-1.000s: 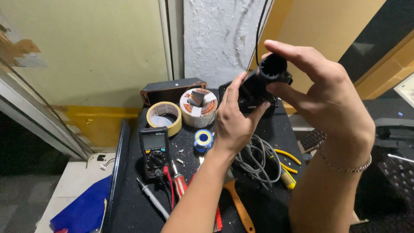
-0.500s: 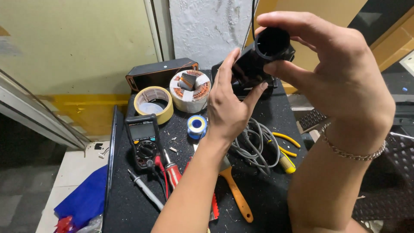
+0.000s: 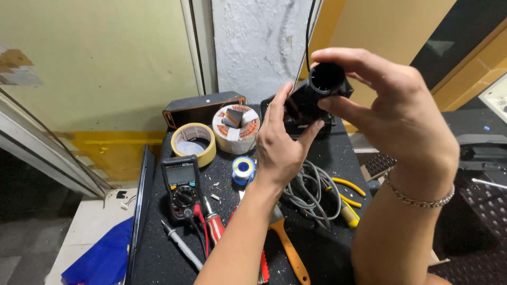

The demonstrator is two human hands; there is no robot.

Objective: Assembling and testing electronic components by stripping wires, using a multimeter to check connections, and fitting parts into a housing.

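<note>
While both hands are raised above the table, they hold a black tubular part between them at about twelve o'clock in the view. The right hand clasps the open, ribbed end of the part, thumb below and fingers arched over the top. The left hand grips the lower end, its thumb pressing the underside and its fingers laid along the near side. A thin black cable rises from the part toward twelve o'clock. A chain bracelet circles the right wrist.

Under the hands the dark table is crowded. Just behind the left hand sits a black boxy device, mostly hidden by the hand and the part. At ten o'clock from the left hand stand a wide white tape roll with small bits inside it, a tan masking tape roll, and a flat dark box with orange edging behind them. A blue spool lies just beside the left wrist. At eight o'clock rests a multimeter with red and black probes. A grey coiled cable and yellow-handled pliers lie between the forearms, and an orange-handled tool passes under the left forearm. Blue plastic lies on the floor at seven o'clock.
</note>
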